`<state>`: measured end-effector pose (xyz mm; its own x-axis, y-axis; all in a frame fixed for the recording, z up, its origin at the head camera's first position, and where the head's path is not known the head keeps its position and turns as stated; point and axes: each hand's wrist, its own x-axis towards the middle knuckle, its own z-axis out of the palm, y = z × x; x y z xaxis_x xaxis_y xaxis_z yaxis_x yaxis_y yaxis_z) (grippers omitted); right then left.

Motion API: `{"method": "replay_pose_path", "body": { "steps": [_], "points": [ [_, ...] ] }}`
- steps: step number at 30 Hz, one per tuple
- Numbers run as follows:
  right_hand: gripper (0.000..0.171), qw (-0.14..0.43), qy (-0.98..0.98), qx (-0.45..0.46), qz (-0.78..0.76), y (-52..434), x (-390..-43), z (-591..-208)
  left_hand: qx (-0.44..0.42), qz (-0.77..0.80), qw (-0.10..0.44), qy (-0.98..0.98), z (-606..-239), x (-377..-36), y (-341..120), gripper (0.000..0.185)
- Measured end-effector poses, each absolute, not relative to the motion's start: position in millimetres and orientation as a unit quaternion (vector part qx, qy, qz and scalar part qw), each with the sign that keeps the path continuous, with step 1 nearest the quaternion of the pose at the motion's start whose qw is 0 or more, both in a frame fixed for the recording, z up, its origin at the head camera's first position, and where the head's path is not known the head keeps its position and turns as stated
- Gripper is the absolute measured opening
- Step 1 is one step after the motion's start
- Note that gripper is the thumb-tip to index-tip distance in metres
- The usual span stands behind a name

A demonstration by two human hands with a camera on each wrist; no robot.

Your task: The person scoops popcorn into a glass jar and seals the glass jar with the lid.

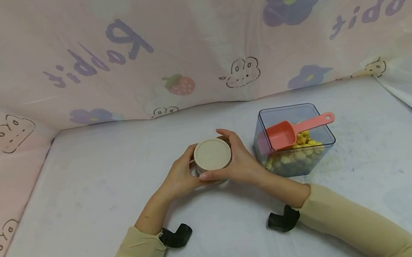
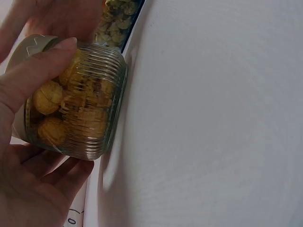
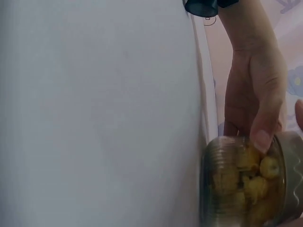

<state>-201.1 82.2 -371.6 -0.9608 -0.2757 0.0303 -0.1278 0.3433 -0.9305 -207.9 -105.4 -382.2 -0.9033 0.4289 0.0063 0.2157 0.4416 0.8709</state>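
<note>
Ribbed glass jar [image 1: 212,166] with its beige lid [image 1: 212,154] is standing on the table [image 1: 82,222], left hand [image 1: 179,178] and right hand [image 1: 238,161] curling fingers around it, steadying it.

Only readable thing is "Rabbit" in purple letters on the pink curtain [image 1: 190,35] behind the counter, printed mirrored, once upper left of centre and once toward the right.
</note>
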Motion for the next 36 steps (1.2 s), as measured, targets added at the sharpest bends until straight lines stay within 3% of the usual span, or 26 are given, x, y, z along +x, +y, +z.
{"method": "replay_pose_path", "body": {
  "steps": [7,19,36],
  "points": [
    [0.099,0.117,0.789,-0.172,-0.579,98,-200,-368,0.197,0.505,0.112,0.833,-383,-208,-105,0.084],
    [0.080,0.113,0.740,-0.276,-0.602,108,-201,-367,0.208,0.513,0.111,0.825,-386,-209,-105,0.083],
    [0.085,0.078,0.782,-0.199,-0.585,102,-199,-370,0.197,0.514,0.118,0.827,-384,-208,-104,0.083]
  ]
}}
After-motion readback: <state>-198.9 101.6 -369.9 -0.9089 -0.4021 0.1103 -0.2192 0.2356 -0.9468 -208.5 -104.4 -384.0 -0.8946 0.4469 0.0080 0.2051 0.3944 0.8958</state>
